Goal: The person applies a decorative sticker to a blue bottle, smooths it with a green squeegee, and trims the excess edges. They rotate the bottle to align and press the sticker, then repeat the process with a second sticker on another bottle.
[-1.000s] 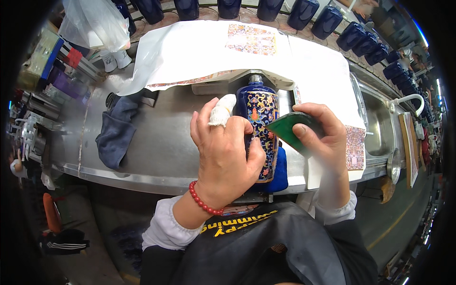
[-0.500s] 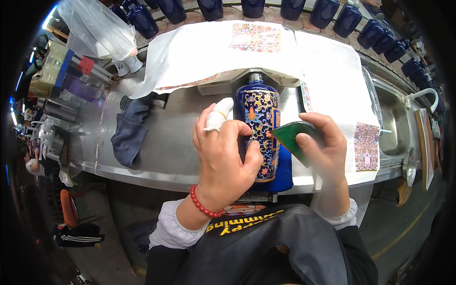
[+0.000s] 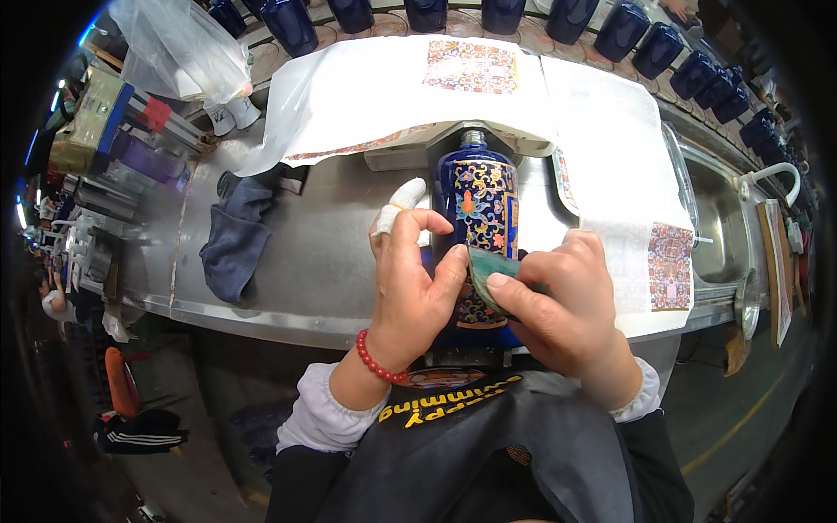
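A dark blue glass bottle (image 3: 449, 174) with a clear threaded neck lies on the steel bench, neck away from me. A colourful floral decal (image 3: 488, 187) with gold scrolls covers its front. My left hand (image 3: 405, 279) is at the bottle's left side, thumb and index finger apart, their tips at the glass; one finger wears a white wrap (image 3: 401, 206). My right hand (image 3: 562, 305) grips a green scraper (image 3: 490, 267), its edge against the lower part of the decal, close to my left thumb. The hands hide part of the bottle.
White paper sheets (image 3: 366, 96) printed with patterns lie behind and right of the bottle. A dark cloth (image 3: 237, 235) lies at left. A sink (image 3: 719, 218) with a white tap (image 3: 776, 179) stands at right. Several blue bottles (image 3: 571, 17) line the far side.
My right hand has moved left and down, bringing the scraper from beside the bottle onto the decal. My left hand has shifted slightly, with thumb and index still apart.
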`<control>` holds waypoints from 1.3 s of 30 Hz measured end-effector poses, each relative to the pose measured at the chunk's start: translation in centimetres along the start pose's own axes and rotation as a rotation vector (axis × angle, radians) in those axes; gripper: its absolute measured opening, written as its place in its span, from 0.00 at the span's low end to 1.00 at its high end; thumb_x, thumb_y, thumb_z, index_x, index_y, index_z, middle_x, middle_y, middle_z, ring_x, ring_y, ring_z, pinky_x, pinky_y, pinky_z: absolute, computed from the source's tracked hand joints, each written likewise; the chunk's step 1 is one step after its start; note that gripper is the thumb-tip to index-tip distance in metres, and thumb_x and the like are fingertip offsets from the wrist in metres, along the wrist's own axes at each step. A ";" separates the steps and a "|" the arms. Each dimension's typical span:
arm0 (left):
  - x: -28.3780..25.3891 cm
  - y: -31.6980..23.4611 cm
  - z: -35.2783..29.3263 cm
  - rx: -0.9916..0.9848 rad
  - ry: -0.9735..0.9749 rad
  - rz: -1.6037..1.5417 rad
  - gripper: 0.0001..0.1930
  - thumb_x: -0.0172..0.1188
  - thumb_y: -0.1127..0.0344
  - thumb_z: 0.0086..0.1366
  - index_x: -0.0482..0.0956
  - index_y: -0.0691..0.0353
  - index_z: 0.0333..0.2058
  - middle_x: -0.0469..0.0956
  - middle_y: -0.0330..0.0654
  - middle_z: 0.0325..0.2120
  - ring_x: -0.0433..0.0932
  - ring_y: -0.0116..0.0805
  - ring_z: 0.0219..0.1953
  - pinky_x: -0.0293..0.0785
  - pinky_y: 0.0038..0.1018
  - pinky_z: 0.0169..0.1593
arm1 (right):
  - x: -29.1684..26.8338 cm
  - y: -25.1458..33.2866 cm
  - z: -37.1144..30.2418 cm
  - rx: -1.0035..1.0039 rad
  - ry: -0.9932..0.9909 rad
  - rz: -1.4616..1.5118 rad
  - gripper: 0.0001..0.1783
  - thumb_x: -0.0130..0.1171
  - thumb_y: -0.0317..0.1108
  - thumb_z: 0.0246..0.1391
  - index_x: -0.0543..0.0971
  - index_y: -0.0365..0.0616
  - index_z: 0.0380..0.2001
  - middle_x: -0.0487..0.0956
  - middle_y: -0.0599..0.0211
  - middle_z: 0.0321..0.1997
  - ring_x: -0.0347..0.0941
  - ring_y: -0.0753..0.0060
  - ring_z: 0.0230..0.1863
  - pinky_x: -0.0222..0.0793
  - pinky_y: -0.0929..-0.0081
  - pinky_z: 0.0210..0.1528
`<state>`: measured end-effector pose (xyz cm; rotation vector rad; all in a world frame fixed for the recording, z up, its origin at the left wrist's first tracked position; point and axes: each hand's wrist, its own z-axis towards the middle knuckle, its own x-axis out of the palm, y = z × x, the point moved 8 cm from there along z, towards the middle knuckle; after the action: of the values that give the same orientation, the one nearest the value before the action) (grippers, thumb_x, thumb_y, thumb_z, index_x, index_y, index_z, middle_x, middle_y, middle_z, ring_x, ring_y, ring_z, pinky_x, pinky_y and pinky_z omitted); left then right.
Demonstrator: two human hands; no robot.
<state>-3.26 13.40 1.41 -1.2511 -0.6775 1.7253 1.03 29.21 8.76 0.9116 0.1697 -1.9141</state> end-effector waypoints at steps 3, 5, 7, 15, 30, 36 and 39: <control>0.2 0.3 -0.2 0.000 -0.006 -0.027 0.12 0.61 0.70 0.63 0.72 0.64 0.43 0.72 0.41 0.40 0.69 0.34 0.47 0.63 0.31 0.58 | 0.7 0.7 0.4 -0.020 0.029 -0.090 0.18 0.66 0.33 0.39 0.83 0.47 0.39 0.73 0.72 0.34 0.66 0.71 0.28 0.60 0.65 0.38; 0.3 0.7 -0.2 -0.021 0.011 -0.079 0.12 0.61 0.70 0.63 0.72 0.64 0.43 0.72 0.41 0.40 0.69 0.33 0.48 0.63 0.31 0.58 | 0.9 0.8 0.5 -0.023 0.036 -0.126 0.18 0.66 0.33 0.39 0.83 0.48 0.39 0.73 0.72 0.34 0.66 0.72 0.28 0.59 0.65 0.39; 0.3 0.8 -0.1 -0.022 0.024 -0.104 0.12 0.61 0.71 0.62 0.72 0.64 0.43 0.72 0.41 0.41 0.69 0.33 0.48 0.63 0.31 0.58 | 0.9 0.9 0.6 -0.026 0.058 -0.176 0.18 0.66 0.33 0.39 0.83 0.49 0.39 0.73 0.72 0.34 0.66 0.72 0.28 0.59 0.65 0.38; 0.3 1.2 -0.2 -0.036 0.017 -0.189 0.14 0.63 0.68 0.60 0.73 0.62 0.44 0.74 0.45 0.41 0.67 0.44 0.47 0.61 0.39 0.57 | 1.2 1.4 0.6 -0.016 0.106 -0.188 0.23 0.67 0.30 0.36 0.84 0.48 0.43 0.74 0.72 0.34 0.65 0.72 0.29 0.54 0.63 0.37; -0.4 -0.4 0.2 0.097 -0.037 -0.040 0.12 0.65 0.67 0.59 0.75 0.61 0.39 0.74 0.51 0.42 0.66 0.54 0.55 0.58 0.46 0.62 | 0.1 0.8 0.2 -0.007 -0.007 -0.284 0.21 0.67 0.31 0.38 0.84 0.46 0.41 0.74 0.71 0.34 0.66 0.72 0.28 0.57 0.63 0.39; -0.3 -3.4 0.5 0.237 -0.106 0.324 0.17 0.71 0.56 0.56 0.73 0.61 0.32 0.72 0.55 0.40 0.56 0.64 0.63 0.49 0.60 0.65 | -0.7 -1.0 -1.0 0.095 -0.097 -0.142 0.28 0.68 0.22 0.31 0.82 0.42 0.44 0.74 0.68 0.32 0.68 0.67 0.30 0.59 0.62 0.39; -0.1 -3.9 1.1 0.244 -0.110 0.444 0.18 0.71 0.55 0.56 0.73 0.61 0.30 0.73 0.53 0.37 0.56 0.63 0.63 0.48 0.61 0.65 | -0.7 -1.5 -1.6 0.124 -0.103 -0.097 0.28 0.67 0.21 0.31 0.82 0.42 0.44 0.74 0.67 0.32 0.69 0.66 0.31 0.59 0.62 0.39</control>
<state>-3.02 15.21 4.99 -1.1995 -0.2444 2.1771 0.81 31.25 7.77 0.8973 0.0350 -2.0754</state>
